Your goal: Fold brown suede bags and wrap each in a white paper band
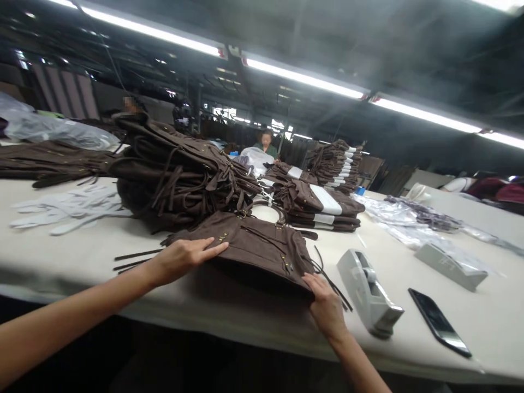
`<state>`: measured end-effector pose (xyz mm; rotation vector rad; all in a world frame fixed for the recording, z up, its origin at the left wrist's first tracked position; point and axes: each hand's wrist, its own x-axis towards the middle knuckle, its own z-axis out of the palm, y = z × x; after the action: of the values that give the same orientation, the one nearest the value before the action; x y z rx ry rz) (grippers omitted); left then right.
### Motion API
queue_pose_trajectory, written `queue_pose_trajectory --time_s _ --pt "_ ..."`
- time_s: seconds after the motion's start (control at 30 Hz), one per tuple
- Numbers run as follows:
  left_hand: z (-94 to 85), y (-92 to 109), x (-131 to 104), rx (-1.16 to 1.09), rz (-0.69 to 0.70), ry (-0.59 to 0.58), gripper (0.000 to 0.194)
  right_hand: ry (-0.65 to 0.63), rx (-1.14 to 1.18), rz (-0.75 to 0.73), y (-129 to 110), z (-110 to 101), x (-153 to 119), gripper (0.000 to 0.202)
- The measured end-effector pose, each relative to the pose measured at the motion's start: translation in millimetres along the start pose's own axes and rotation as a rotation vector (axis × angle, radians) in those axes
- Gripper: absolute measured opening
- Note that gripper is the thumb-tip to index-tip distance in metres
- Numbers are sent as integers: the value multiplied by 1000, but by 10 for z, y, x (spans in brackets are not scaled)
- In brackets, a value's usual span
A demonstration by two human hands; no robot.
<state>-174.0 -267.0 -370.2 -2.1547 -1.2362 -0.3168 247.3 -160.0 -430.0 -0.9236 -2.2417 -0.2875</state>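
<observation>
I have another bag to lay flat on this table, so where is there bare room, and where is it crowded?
Bare table lies left of the left hand, bordered by the white cutouts and the near edge. A smaller patch sits between the phone and grey dispenser. It is crowded behind the brown bag: the bag pile, banded stacks and plastic wrap.

We are in a factory hall, on a packing or finishing floor for bags. A long pale counter (61,256) runs across the frame, heaped at centre left with brown bags (176,174), and further stacks wrapped in white bands (323,204) stand at centre. Tape dispensers (368,292) sit at lower right, clear plastic sleeves (409,221) at right. Fluorescent tube lights (303,77) line the dark ceiling, and another worker (267,143) sits behind the stacks.
</observation>
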Motion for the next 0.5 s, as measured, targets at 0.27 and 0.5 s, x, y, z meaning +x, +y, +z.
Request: queue_pose_trajectory --time_s 0.27,0.5 --pt "-1120 -120 564 -409 -342 143 54 10 0 92 143 -1623 1621 27" --pt "-1627 -154 544 -531 -765 459 42 115 -354 -5 -708 -2381 3211 16"
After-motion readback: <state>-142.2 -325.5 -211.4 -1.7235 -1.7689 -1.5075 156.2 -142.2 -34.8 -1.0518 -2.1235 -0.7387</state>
